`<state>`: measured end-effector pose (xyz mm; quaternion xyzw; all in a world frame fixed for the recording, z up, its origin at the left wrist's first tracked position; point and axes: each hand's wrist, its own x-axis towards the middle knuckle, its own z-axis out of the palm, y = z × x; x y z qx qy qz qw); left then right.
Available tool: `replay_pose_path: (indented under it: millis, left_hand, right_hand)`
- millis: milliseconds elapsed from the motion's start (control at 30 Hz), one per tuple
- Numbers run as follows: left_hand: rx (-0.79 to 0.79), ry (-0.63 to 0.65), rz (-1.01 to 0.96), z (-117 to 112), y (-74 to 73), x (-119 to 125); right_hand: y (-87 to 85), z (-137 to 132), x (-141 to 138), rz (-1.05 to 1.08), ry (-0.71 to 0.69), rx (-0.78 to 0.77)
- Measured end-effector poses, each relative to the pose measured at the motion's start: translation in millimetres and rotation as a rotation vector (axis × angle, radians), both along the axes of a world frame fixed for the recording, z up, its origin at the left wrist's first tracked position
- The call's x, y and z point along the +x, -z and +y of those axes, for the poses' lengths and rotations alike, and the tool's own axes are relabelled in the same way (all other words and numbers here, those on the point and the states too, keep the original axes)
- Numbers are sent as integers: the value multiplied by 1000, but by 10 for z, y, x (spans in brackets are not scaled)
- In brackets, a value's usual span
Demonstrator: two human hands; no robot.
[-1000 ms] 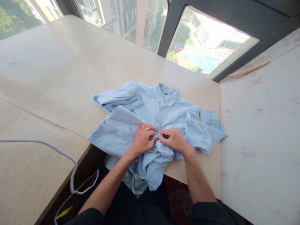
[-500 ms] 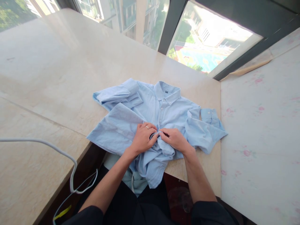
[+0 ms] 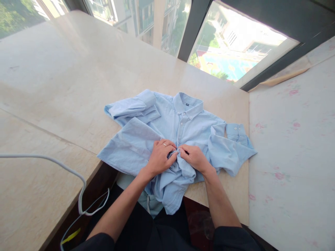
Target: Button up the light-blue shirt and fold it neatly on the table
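A light blue button-up shirt (image 3: 167,115) lies front side up, its collar toward the window and its lower hem hanging over the counter's near edge. Upper buttons on the placket look fastened. My left hand (image 3: 162,157), with a ring on one finger, pinches the front placket from the left. Close against it, my right hand (image 3: 193,157) pinches the same placket from the right. The fabric bunches below both hands. Whatever button or buttonhole sits between the fingertips is hidden. Both sleeves lie folded, one at each side.
The shirt rests on a pale marble-like counter (image 3: 65,87). Windows (image 3: 235,42) with dark frames stand beyond it. A flower-patterned wall (image 3: 290,157) bounds the right side. A white cable (image 3: 65,169) loops over the near left edge, and a yellow tag (image 3: 71,236) hangs lower down.
The whole view has shifted slightly, so everything sits a little lower and to the right. Both hands keep their pinch on the placket, with hardly any movement of the fingers.
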<state>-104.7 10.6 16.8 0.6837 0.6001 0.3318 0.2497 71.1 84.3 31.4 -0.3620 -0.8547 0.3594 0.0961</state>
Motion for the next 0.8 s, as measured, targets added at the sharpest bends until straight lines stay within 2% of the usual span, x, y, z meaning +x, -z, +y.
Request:
replay_pose_path:
  millis: [233,600,800]
  left_hand:
    - [-9,-5,-31,-4,9,-3]
    - [34,-15,-15,2,41,5]
    - [64,-14,-8,2,43,11]
  right_hand:
    - [-19,10,49,103,36,-117]
    - [26,-20,14,-25,-67,164]
    - [79,-19,31,6,-38,154]
